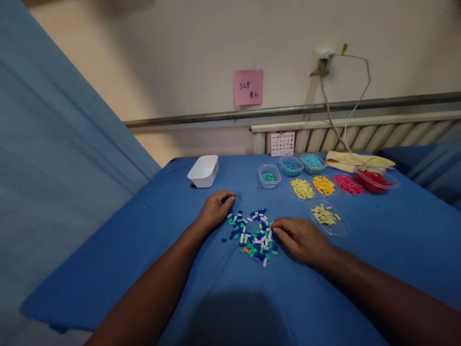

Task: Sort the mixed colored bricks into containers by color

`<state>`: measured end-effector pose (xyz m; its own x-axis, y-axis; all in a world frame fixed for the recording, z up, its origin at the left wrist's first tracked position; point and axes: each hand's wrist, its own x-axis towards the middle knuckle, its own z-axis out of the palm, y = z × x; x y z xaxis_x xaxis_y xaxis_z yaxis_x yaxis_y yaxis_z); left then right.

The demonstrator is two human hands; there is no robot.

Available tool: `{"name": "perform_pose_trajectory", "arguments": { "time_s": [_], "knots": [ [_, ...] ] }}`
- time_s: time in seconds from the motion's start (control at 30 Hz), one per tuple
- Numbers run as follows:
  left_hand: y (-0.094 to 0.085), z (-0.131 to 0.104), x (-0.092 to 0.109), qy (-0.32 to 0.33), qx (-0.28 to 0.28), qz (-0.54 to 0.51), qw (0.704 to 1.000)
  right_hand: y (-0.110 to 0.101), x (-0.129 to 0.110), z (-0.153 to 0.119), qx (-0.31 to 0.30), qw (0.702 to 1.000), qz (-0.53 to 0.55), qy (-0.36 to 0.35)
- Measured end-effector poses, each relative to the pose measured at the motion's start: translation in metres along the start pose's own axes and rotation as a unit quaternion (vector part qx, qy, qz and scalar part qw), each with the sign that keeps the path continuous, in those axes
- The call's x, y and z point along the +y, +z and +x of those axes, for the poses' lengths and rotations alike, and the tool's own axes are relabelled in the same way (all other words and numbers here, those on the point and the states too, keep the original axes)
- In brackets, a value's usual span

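Note:
A loose pile of small oblong plastic pieces [257, 241], mostly dark blue, white and green with one orange piece [246, 250], lies on the blue cloth between my hands. My right hand [300, 238] is at the pile's right edge, thumb and forefinger pinched at a small white plastic piece [272, 223]. At the upper left of the pile, my left hand [216, 209] rests on the cloth with its fingers curled and thumb close to the forefinger. Whatever its fingers may hold is hidden.
Behind the left hand stands a white tub [204, 181]. Clear containers hold green [269, 177], blue [291, 167], light-blue, pale-yellow [302, 189], orange-yellow, pink and red pieces at the back right. A cream-piece tray [336, 228] sits nearer. A yellow cloth [345, 161] and hanging cable [329, 110] lie beyond.

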<state>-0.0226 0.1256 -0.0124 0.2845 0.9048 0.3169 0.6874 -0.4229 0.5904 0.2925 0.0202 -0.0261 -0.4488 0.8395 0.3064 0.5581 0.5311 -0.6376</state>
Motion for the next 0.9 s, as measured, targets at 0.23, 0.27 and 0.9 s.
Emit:
{"name": "perform_pose_trajectory", "arguments": {
  "time_s": [0.23, 0.27, 0.9],
  "knots": [
    [0.031, 0.074, 0.052, 0.038, 0.01, 0.012, 0.999, 0.0, 0.006, 0.006, 0.037, 0.994, 0.096, 0.048],
    [0.037, 0.087, 0.061, 0.04, 0.004, 0.009, 0.999, 0.001, 0.008, 0.006, 0.041, 0.992, 0.106, 0.053],
    [-0.04, -0.036, 0.04, 0.018, -0.218, 0.087, 0.972, 0.003, 0.014, 0.002, 0.023, 0.993, 0.098, 0.057]
  ]
}}
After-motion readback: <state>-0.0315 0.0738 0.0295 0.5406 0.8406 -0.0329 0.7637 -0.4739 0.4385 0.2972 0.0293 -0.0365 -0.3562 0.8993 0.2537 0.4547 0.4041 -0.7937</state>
